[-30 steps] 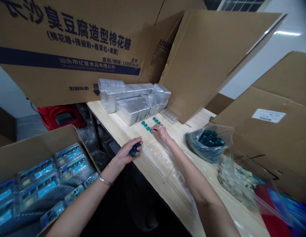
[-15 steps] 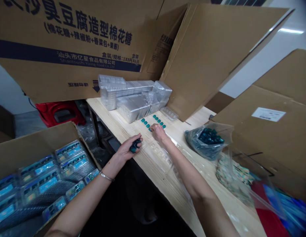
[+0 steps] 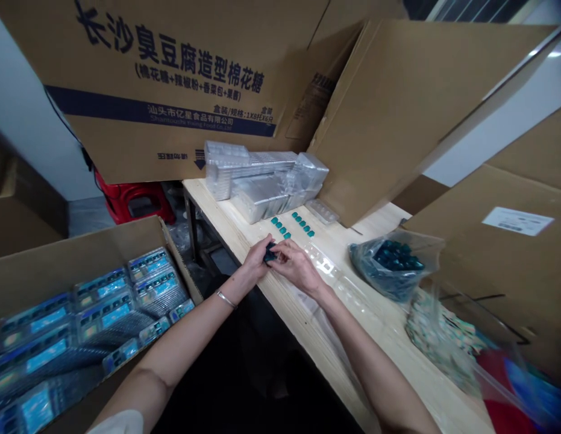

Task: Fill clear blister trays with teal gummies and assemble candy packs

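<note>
While glossy teal pieces [image 3: 270,254] are clasped in the left hand [image 3: 255,259] above the table [image 3: 226,218] edge, they are met by the right hand [image 3: 300,265], grip unclear; judged light, stiff, slippery, best pinched by opposite sides.

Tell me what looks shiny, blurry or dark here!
Head view: glare whitens clear plastic beside the right hand; head view: blue stuff at lower right is blurred; head view: teal pieces in the left hand look dark.
</note>
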`<action>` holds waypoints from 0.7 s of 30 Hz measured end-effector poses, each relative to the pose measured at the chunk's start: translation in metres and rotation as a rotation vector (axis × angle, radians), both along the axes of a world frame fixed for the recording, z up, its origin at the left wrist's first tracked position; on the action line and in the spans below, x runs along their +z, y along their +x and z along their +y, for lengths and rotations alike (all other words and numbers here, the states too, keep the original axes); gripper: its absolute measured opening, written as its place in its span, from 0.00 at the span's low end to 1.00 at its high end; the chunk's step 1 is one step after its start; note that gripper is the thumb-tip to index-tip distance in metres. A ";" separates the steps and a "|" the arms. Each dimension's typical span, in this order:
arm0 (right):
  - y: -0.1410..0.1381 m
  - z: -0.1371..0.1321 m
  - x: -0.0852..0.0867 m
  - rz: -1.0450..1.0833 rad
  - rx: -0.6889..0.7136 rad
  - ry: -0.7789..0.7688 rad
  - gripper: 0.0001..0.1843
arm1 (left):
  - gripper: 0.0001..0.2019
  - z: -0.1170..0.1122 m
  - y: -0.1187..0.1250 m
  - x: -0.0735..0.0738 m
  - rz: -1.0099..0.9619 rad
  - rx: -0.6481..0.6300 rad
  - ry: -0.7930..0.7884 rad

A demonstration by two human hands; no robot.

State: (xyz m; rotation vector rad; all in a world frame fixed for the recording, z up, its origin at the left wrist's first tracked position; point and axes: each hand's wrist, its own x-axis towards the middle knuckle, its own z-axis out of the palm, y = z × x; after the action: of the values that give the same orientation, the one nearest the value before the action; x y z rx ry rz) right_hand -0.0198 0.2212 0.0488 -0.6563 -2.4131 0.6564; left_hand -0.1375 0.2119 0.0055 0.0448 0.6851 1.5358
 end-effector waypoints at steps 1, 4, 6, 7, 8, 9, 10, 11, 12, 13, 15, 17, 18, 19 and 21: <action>0.000 -0.005 -0.001 -0.017 -0.011 0.053 0.14 | 0.09 0.001 0.003 0.001 -0.015 0.031 -0.014; 0.001 -0.013 -0.006 -0.015 -0.028 0.145 0.15 | 0.09 0.007 0.009 0.005 -0.052 0.064 -0.043; 0.003 -0.012 -0.009 0.065 -0.053 0.112 0.14 | 0.10 0.011 0.011 0.007 -0.077 0.053 -0.060; 0.005 -0.009 -0.010 0.129 -0.090 0.052 0.13 | 0.10 0.013 0.011 0.008 -0.088 0.038 -0.071; 0.008 -0.004 -0.010 0.198 -0.142 -0.034 0.12 | 0.10 0.014 0.011 0.008 -0.101 0.021 -0.080; 0.012 0.002 -0.009 0.259 -0.200 -0.135 0.12 | 0.10 0.014 0.010 0.009 -0.114 0.001 -0.085; 0.017 0.010 -0.008 0.304 -0.253 -0.234 0.12 | 0.09 0.013 0.009 0.009 -0.128 -0.019 -0.086; 0.023 0.019 -0.006 0.334 -0.299 -0.311 0.13 | 0.09 0.012 0.008 0.009 -0.143 -0.040 -0.080; 0.028 0.029 -0.004 0.348 -0.336 -0.357 0.14 | 0.08 0.009 0.007 0.008 -0.158 -0.060 -0.070; 0.034 0.039 -0.003 0.347 -0.365 -0.379 0.14 | 0.07 0.007 0.005 0.006 -0.173 -0.080 -0.058; 0.042 0.061 -0.004 0.341 -0.408 -0.400 0.14 | 0.06 0.000 0.001 0.001 -0.198 -0.115 -0.037; 0.046 0.079 -0.010 0.349 -0.436 -0.437 0.14 | 0.05 -0.006 -0.002 -0.004 -0.216 -0.143 -0.025; 0.046 0.087 -0.015 0.353 -0.437 -0.453 0.15 | 0.05 -0.008 -0.003 -0.007 -0.223 -0.156 -0.023; 0.045 0.093 -0.020 0.352 -0.434 -0.456 0.15 | 0.05 -0.011 -0.003 -0.009 -0.228 -0.167 -0.021; 0.042 0.101 -0.031 0.319 -0.428 -0.408 0.16 | 0.05 -0.015 -0.005 -0.011 -0.231 -0.182 -0.016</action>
State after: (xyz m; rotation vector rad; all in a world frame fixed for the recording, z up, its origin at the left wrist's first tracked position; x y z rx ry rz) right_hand 0.0218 0.3226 0.0175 -1.1003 -1.7798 0.9874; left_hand -0.1424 0.1970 -0.0055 -0.0799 0.4952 1.3354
